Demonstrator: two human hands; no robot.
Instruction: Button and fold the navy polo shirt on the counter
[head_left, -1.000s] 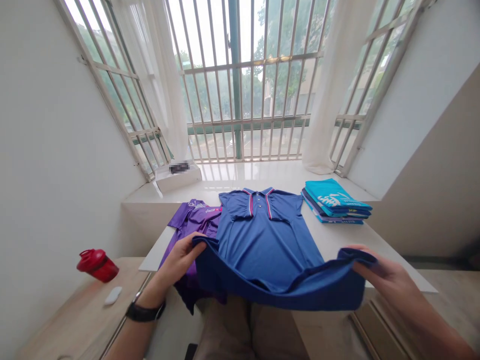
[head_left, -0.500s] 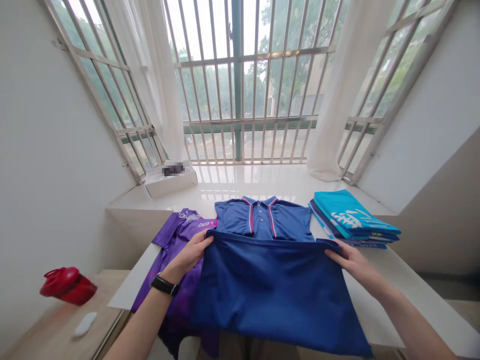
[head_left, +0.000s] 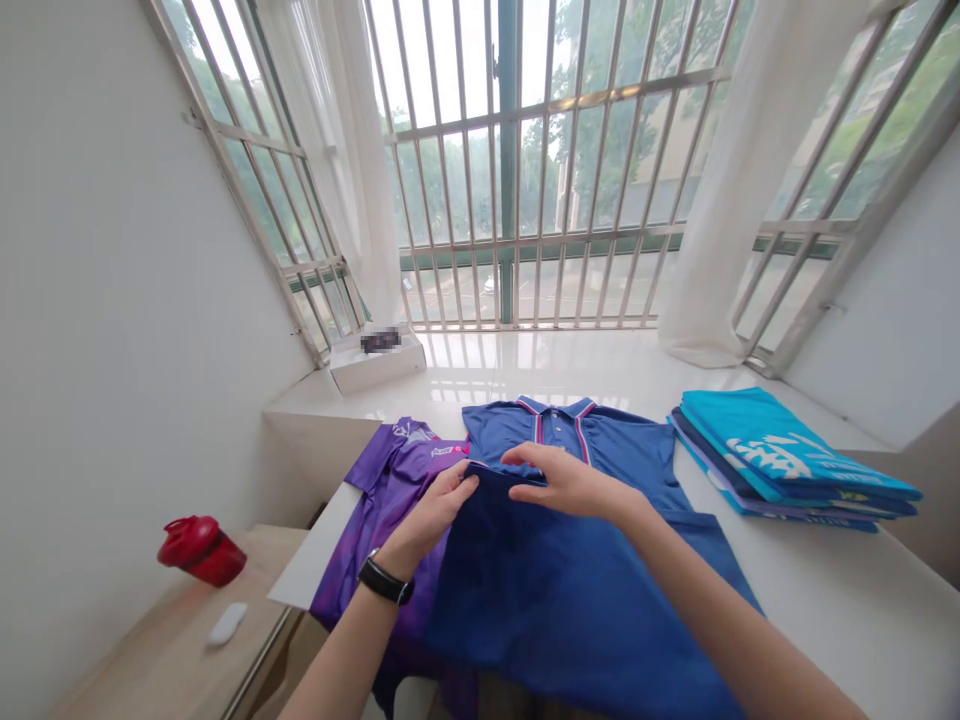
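A blue polo shirt (head_left: 570, 590) with red-and-white striped trim lies across the table, its collar toward the window and its lower part hanging over the near edge. My left hand (head_left: 442, 500), with a black band on the wrist, pinches a corner of the shirt's raised hem. Close beside it, my right hand (head_left: 559, 480) hovers over the hem with thumb and fingers apart, holding nothing. Under and left of my left arm lies a purple shirt (head_left: 397, 470), partly hidden.
Folded shirts, a bright blue one (head_left: 765, 430) on top, are stacked at the right. A white box (head_left: 375, 370) sits on the windowsill. At lower left, a red bottle (head_left: 202, 550) and a white oval object (head_left: 226, 624) rest on a wooden surface.
My right hand has let go of the hem's right corner and moved left toward my left hand. The hem's right side has dropped. The view has turned slightly right.
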